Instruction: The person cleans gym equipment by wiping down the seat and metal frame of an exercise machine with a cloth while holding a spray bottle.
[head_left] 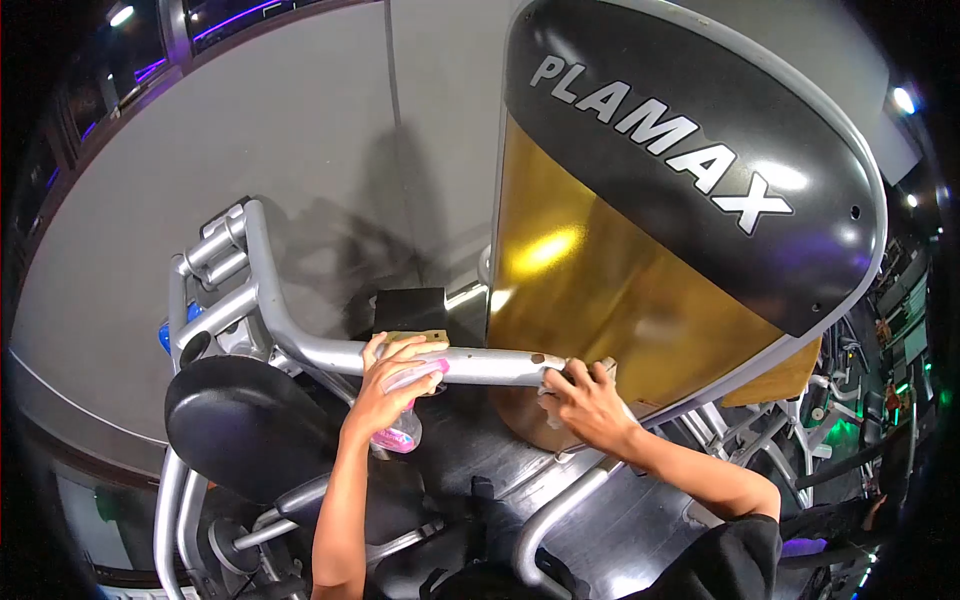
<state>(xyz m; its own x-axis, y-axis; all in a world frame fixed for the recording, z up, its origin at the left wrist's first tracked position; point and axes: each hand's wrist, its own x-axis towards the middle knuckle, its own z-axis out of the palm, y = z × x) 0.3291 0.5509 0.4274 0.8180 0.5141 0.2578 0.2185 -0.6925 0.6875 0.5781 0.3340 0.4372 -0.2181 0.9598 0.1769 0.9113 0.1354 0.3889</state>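
Note:
My left hand (385,392) is closed around a clear spray bottle (398,432) with a pink label, its fingers resting on the silver tube (490,366) of a gym machine. At the tube's right end my right hand (590,402) has its fingers bent round a light cloth (612,378), pressed to the metal. Dark chipped spots mark the tube just left of that hand. Part of the bottle and most of the cloth are hidden by my fingers.
A tall gold and black machine cover (640,250) marked PLAMAX stands behind the tube. A black padded seat (245,425) is at the left, beside silver frame tubes (262,270). A curved silver bar (560,510) is close to my body; more gym machines stand at the right.

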